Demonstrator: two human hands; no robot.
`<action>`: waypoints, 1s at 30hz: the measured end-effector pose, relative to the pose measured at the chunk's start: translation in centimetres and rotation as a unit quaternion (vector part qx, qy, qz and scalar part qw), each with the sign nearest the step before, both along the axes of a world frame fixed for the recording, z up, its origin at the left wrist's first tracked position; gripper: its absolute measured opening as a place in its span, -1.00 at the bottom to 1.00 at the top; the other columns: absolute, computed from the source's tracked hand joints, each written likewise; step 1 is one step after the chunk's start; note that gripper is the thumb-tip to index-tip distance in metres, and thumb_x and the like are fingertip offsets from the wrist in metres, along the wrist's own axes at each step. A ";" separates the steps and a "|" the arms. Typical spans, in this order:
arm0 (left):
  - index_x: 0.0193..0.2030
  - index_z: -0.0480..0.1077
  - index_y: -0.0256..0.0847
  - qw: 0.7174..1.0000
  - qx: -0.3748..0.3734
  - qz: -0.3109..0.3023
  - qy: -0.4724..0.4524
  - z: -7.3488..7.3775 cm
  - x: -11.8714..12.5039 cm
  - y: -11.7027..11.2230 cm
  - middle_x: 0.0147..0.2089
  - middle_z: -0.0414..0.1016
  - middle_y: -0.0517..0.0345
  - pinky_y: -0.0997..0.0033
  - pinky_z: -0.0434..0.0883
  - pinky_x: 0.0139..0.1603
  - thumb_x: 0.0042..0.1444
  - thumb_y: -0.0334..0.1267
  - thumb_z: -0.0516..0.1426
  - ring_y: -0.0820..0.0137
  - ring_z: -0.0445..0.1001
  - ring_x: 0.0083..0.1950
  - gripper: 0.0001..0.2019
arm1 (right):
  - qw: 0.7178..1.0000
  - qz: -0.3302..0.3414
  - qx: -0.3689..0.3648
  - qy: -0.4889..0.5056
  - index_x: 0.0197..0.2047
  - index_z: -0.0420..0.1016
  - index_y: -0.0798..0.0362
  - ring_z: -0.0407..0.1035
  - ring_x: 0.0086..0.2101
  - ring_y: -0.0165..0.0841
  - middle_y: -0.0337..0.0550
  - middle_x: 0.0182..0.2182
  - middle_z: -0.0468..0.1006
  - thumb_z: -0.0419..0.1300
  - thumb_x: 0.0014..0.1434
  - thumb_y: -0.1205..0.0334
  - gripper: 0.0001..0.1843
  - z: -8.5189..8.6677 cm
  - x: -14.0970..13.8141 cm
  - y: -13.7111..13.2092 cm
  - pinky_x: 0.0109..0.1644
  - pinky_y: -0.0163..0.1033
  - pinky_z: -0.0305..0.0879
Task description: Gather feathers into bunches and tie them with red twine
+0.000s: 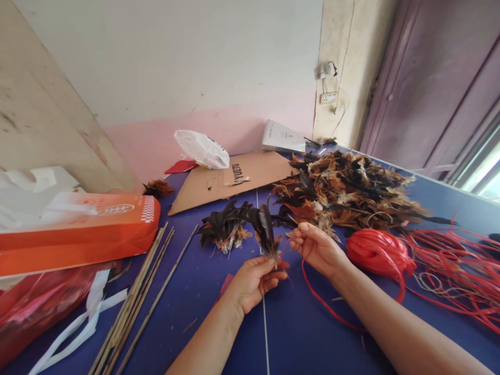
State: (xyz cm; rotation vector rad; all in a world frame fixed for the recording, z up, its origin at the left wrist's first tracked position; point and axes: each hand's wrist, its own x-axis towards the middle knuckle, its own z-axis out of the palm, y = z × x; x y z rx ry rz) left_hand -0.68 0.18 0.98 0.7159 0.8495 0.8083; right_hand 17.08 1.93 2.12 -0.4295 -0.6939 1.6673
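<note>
My left hand (253,278) is closed on the quills of a small bunch of dark feathers (266,229), which stands up from my fingers. My right hand (314,245) is beside it with fingers curled in a pinch, apparently on a red plastic string (324,304) that loops down over the blue table (195,291). A bound cluster of black feathers (224,224) lies just beyond my left hand. A big heap of brown, black and white feathers (347,190) spreads behind my right hand.
A roll of red string (377,252) and loose red strands (457,271) lie at the right. Several thin sticks (140,297) lie at the left by an orange bag (78,229). Flat cardboard (234,177), a white plastic bag (201,148) and a white box (283,136) are at the back.
</note>
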 end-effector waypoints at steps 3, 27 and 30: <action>-0.34 0.44 -0.40 1.000 -0.016 -0.005 -0.001 0.2 0.2 -0.3 -0.28 0.53 -0.13 0.71 0.39 -0.56 0.01 -0.32 0.14 0.46 0.51 -0.43 -0.85 | 1.000 -0.005 0.007 0.002 -0.45 0.35 0.08 0.25 -0.51 -0.56 -0.31 -0.52 0.36 0.19 0.00 0.30 -0.94 -0.1 -0.2 0.0 -0.23 -0.30 0.32; -0.44 0.44 -0.41 0.996 0.042 -0.078 0.005 0.2 0.1 -0.9 -0.56 0.32 0.19 0.72 0.24 -0.64 -0.08 -0.28 0.21 0.66 0.28 -0.61 -0.83 | 1.000 -0.003 0.014 -0.018 -0.49 0.32 0.11 0.25 -0.53 -0.57 -0.30 -0.57 0.36 0.19 -0.01 0.34 -0.90 -0.7 -0.1 0.4 -0.42 -0.45 0.24; -0.46 0.42 -0.39 0.999 0.033 -0.019 -0.005 -0.2 -0.1 -0.4 -0.56 0.32 0.20 0.72 0.21 -0.66 -0.09 -0.31 0.21 0.66 0.26 -0.61 -0.86 | 0.999 -0.016 0.017 -0.035 -0.47 0.31 0.10 0.25 -0.52 -0.56 -0.30 -0.55 0.35 0.19 0.00 0.31 -0.90 -0.7 0.1 0.5 -0.36 -0.39 0.27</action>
